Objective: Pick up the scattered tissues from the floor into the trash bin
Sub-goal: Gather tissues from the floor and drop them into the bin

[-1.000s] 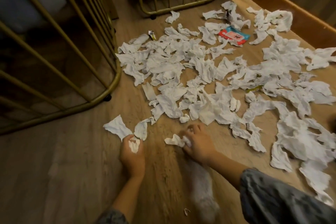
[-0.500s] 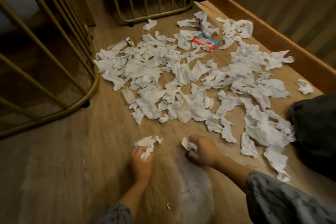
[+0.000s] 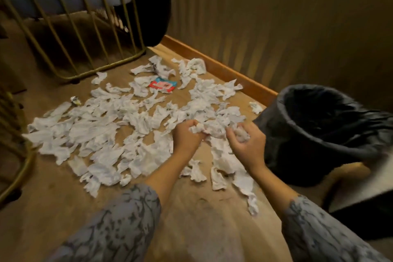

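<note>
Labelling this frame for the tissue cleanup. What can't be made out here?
Head view only:
- Trash bin: its inside is dark, so any contents are unreadable; motion blur smears its right side.
- Red and blue packet: print too small to read.
- Small wrapper: too small to identify.
- Wads in the left hand and right hand: fingers hide how many tissues each holds.

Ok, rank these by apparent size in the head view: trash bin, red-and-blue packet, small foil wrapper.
1. trash bin, by far the largest, though also nearest the camera.
2. red-and-blue packet.
3. small foil wrapper, smallest.
</note>
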`<state>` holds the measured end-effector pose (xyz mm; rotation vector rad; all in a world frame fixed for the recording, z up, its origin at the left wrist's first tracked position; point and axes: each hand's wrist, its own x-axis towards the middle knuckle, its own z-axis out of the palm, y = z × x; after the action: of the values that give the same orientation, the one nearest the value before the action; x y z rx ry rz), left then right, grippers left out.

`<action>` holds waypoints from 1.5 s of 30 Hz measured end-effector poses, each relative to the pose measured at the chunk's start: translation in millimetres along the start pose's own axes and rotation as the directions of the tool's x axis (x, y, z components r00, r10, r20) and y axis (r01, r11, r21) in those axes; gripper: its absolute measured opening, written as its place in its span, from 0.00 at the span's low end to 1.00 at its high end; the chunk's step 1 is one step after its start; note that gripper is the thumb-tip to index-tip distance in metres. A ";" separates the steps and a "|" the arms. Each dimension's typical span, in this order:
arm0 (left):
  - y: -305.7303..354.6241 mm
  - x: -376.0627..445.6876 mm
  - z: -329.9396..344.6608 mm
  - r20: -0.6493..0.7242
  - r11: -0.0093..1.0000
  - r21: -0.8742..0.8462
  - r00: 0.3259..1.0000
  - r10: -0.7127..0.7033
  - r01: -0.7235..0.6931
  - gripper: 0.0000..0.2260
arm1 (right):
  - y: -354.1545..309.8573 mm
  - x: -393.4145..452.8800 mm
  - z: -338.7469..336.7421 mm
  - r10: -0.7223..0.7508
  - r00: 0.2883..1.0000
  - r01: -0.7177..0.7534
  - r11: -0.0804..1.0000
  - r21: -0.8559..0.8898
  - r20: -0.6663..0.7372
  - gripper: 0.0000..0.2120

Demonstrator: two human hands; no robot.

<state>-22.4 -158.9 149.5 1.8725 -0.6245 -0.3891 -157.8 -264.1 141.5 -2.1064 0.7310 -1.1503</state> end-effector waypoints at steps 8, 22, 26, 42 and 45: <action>128.8 22.7 87.2 0.134 0.996 -0.083 0.991 0.000 0.011 0.32 | 13.6 83.2 -119.8 -0.005 0.881 -0.020 0.999 -0.046 -0.473 0.12; 197.6 13.7 213.9 0.453 0.999 -0.025 0.891 -0.029 0.045 0.30 | 71.1 108.1 -194.7 0.626 0.703 -0.671 0.741 -0.023 -0.336 0.29; 181.8 30.7 197.6 0.577 0.995 0.027 0.814 0.064 -0.097 0.40 | 72.5 93.9 -194.7 0.520 0.781 -0.588 0.799 -0.126 -0.347 0.21; -113.8 65.7 68.2 0.482 0.695 0.688 0.848 -0.219 -0.212 0.22 | 81.4 10.7 -11.6 0.280 0.746 0.239 0.735 -0.635 0.605 0.14; -148.9 49.0 50.5 0.291 0.551 0.830 0.909 -0.298 -0.085 0.35 | 109.2 -49.1 3.7 0.494 0.635 0.142 0.681 -0.718 0.594 0.30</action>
<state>25.4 -182.8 -6.2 2.8067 -1.1182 -0.6493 -196.2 -299.4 33.7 -2.7136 1.0329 0.3333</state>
